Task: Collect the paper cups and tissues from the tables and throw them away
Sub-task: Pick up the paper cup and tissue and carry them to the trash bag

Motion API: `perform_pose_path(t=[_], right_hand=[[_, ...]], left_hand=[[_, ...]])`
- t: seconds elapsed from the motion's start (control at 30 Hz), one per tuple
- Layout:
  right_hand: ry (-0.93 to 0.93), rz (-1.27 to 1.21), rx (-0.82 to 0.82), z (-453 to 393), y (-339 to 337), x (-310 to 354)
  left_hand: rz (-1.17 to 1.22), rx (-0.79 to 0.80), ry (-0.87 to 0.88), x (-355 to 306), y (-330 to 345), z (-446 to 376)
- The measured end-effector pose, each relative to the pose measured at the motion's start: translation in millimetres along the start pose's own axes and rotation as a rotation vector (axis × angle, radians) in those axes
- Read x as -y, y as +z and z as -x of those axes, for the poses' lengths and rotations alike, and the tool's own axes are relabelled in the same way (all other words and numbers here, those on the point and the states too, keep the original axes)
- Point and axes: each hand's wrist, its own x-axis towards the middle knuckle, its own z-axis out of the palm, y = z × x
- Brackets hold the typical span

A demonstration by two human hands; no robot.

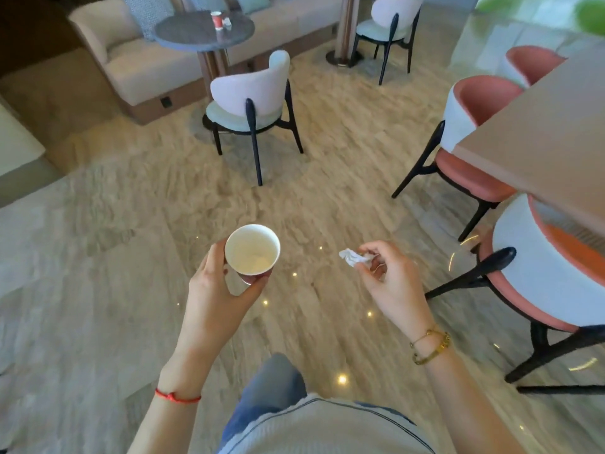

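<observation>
My left hand (217,290) grips a white paper cup (252,249) from below and the side; its mouth faces up and it looks empty. My right hand (389,276) pinches a crumpled white tissue (352,258) between thumb and fingertips. Both are held over the marble floor in front of me. Far off, a red paper cup (216,20) stands on a round dark table (183,36), with a small crumpled tissue (227,22) beside it.
A pale chair (252,93) stands at the round table, with a beige sofa (131,60) behind it. On the right, pink chairs (474,106) sit along a wooden table (550,139). Another pale chair (391,14) stands at the back.
</observation>
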Motion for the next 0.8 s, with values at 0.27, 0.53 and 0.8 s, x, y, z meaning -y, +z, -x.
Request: perform_pose_path(t=[0.27, 0.53, 0.8], right_hand=[[0.017, 0.006, 0.000, -179.4, 48.2, -43.7], [0.009, -0.005, -0.100, -417.0, 79.0, -51.1], [0.170, 0.042, -0.243, -568.9, 70.6, -94.7]], left_hand=[[0.022, 0.028, -0.011, 37.0, 61.5, -191.7], [0.013, 0.079, 0.124, 42.6, 111.9, -441.0], [0.007, 0.252, 0.232, 27.3, 191.0, -634.4]])
